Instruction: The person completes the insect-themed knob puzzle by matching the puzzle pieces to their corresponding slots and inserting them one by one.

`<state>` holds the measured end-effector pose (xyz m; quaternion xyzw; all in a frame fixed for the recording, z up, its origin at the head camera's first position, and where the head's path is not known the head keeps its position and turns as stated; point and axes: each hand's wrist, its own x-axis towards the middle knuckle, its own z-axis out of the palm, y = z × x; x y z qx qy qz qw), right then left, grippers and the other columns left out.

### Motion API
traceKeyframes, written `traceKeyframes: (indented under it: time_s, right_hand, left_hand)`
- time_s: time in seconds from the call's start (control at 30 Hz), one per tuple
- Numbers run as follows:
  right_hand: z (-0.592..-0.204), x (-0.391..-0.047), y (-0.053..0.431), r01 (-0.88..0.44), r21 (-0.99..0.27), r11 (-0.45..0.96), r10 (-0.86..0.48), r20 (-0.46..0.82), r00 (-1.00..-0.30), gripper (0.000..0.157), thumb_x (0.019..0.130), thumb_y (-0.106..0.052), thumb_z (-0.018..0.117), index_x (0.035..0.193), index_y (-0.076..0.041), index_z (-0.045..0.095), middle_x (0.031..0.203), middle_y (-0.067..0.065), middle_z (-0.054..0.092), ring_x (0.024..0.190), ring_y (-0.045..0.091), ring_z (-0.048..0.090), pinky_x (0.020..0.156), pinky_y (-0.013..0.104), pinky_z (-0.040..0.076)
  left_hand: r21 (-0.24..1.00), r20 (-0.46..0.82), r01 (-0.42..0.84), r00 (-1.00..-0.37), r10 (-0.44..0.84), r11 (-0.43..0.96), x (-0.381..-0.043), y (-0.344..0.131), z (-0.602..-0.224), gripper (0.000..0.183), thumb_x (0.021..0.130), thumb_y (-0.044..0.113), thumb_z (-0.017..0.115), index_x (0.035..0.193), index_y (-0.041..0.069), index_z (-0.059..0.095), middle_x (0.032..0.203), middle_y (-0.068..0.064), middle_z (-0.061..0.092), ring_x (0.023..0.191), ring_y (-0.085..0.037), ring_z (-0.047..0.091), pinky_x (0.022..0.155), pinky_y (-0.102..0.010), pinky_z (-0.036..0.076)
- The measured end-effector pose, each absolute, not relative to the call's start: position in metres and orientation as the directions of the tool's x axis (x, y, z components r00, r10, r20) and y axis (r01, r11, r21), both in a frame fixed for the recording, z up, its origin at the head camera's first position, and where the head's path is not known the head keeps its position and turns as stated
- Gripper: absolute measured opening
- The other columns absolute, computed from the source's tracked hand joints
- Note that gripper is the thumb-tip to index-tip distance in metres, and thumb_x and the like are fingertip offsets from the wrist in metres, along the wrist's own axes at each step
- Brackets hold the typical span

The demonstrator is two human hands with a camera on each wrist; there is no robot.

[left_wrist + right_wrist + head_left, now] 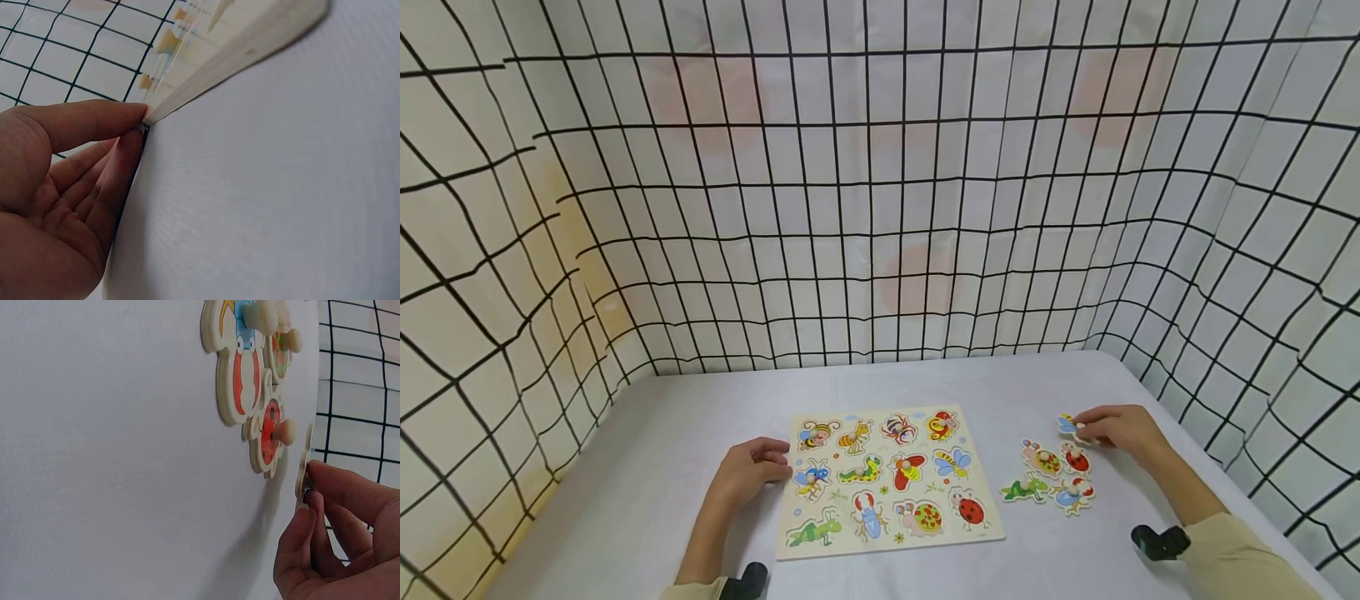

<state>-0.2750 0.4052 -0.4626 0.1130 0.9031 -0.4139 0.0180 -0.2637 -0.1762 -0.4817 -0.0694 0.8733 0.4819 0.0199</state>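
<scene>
Board (951, 530) with insect pictures flat on white table (625, 500); left hand (747, 473) pinches its left edge. Right hand (1122, 428) pinches blue-winged piece (1065, 424) in fingertips, right of board. Near board's right side, small pieces clustered: snail (1043, 460), ladybug (1076, 460), grasshopper (1022, 489), beetle (1072, 497).

A puzzle board (987, 533) is lying between the tabletop's (625, 500) left and right edges, and the left hand (745, 475) is gripping the board's left side. Over by the tabletop's right edge, the right hand (1122, 430) is pinching a bluish bug piece (1065, 424). A green grasshopper piece (1027, 489), spotted snail piece (1043, 460), ladybug piece (1077, 461) and blue beetle piece (1075, 496) are hanging out right of the board. A black-gridded white backdrop (850, 208) is rising past the far edge.
</scene>
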Motion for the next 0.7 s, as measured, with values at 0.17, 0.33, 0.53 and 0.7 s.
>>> traceKeyframes:
  time_s: [0.17,0.33,0.53,0.7]
  right_hand:
    - [-0.461,-0.277,0.397,0.2,-0.734,0.649,0.161,-0.124,-0.979,0.036,0.088,-0.022,0.075,0.115,0.001,0.073,0.109,0.014,0.072,0.083,0.018,0.059,0.068,0.029,0.053]
    - [-0.461,-0.28,0.385,0.182,-0.734,0.654,0.129,-0.129,-0.983,0.034,0.088,-0.022,0.076,0.114,0.0,0.074,0.108,0.013,0.071,0.081,0.019,0.058,0.068,0.03,0.052]
    - [-0.458,-0.28,0.366,0.146,-0.734,0.663,0.09,-0.116,-0.989,0.031,0.088,-0.019,0.076,0.112,0.0,0.074,0.104,0.012,0.071,0.081,0.02,0.058,0.067,0.031,0.051]
    - [-0.456,-0.281,0.352,0.131,-0.72,0.682,0.073,-0.112,-0.991,0.029,0.087,-0.018,0.075,0.11,-0.002,0.075,0.098,0.009,0.071,0.081,0.022,0.058,0.068,0.033,0.051]
  left_hand:
    - [0.835,-0.113,-0.154,-0.988,-0.109,0.528,-0.265,-0.177,-0.483,0.034,0.083,0.008,0.079,0.116,0.005,0.071,0.089,-0.005,0.068,0.08,-0.019,0.059,0.068,-0.028,0.047]
    - [0.835,-0.126,-0.172,-0.985,-0.122,0.523,-0.267,-0.177,-0.485,0.033,0.083,0.007,0.079,0.116,0.006,0.072,0.089,-0.005,0.068,0.08,-0.02,0.059,0.069,-0.028,0.047]
    - [0.838,-0.125,-0.17,-0.985,-0.121,0.518,-0.266,-0.178,-0.484,0.033,0.083,0.007,0.079,0.115,0.006,0.072,0.088,-0.005,0.069,0.079,-0.02,0.059,0.069,-0.028,0.047]
    - [0.837,-0.113,-0.157,-0.987,-0.115,0.525,-0.265,-0.177,-0.484,0.033,0.083,0.007,0.079,0.115,0.006,0.072,0.089,-0.005,0.069,0.079,-0.019,0.059,0.069,-0.028,0.047]
